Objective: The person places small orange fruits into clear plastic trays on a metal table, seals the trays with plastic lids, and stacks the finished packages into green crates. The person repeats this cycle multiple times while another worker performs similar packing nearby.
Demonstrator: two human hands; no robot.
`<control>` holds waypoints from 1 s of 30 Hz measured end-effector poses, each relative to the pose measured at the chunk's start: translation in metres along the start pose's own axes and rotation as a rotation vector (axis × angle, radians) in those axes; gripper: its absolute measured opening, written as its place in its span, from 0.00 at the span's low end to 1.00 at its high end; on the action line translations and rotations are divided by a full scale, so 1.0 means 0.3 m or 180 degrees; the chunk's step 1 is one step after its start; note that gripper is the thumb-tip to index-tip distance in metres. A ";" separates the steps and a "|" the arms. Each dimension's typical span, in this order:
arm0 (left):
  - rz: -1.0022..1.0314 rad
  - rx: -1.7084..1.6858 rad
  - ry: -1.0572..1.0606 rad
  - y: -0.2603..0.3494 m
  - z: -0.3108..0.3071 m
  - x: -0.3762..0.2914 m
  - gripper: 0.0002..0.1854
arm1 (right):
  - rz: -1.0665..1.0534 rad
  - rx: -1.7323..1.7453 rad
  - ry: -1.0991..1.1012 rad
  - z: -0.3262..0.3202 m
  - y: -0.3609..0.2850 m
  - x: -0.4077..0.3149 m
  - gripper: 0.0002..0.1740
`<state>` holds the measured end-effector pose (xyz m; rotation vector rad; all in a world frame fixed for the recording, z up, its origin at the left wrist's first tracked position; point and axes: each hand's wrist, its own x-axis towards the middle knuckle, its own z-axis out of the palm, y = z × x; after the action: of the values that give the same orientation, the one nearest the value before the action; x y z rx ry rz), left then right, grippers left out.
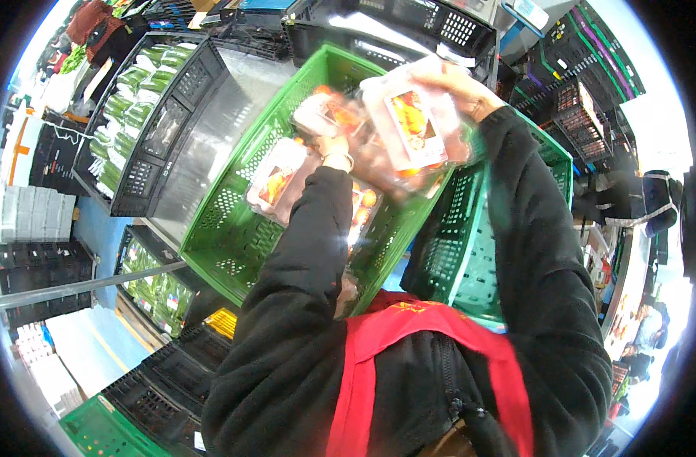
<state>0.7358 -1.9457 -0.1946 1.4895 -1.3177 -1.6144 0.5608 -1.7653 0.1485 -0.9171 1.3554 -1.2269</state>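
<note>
My right hand (459, 88) holds a clear plastic pack (373, 103) by its far right edge, raised above the green plastic crate (211, 234). A picture label (416, 128) is on the pack. Inside the crate, my left hand (334, 149) is down among similar packs, its fingers mostly hidden. Next to it on the left lies a labelled pack (276, 183); farther back lies another pack (325, 114). Round orange-red produce, seemingly tomatoes (364, 208), shows through a nearer pack beneath my left forearm. The packs under the raised one are blurred.
A teal crate (473, 263) stands at the right, partly behind my right arm. To the left, a black crate (148, 131) of bagged green vegetables borders a metal surface (211, 154). A metal bar (91, 288) extends leftward. Black crates (393, 28) stand at the back.
</note>
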 end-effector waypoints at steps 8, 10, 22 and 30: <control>0.0124 -0.2350 -0.1519 0.251 -0.100 -0.669 0.50 | 0.0811 -0.1417 -0.0607 0.042 0.156 0.209 0.31; -0.0703 -0.1665 -0.1394 0.227 -0.094 -0.709 0.46 | 0.0794 -0.2477 0.0127 0.077 0.223 0.237 0.40; 0.0805 -0.1024 0.0151 0.256 -0.086 -0.399 0.29 | -0.1477 -0.3080 0.0778 0.220 0.239 0.408 0.45; 0.0260 -0.0595 -0.1109 0.356 -0.263 -0.081 0.23 | -0.0893 -0.5072 0.0463 0.368 0.440 0.176 0.58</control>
<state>0.7947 -1.9832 -0.0790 1.0636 -1.3440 -1.9453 0.6739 -1.8121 0.0164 -2.1312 2.3453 -0.1258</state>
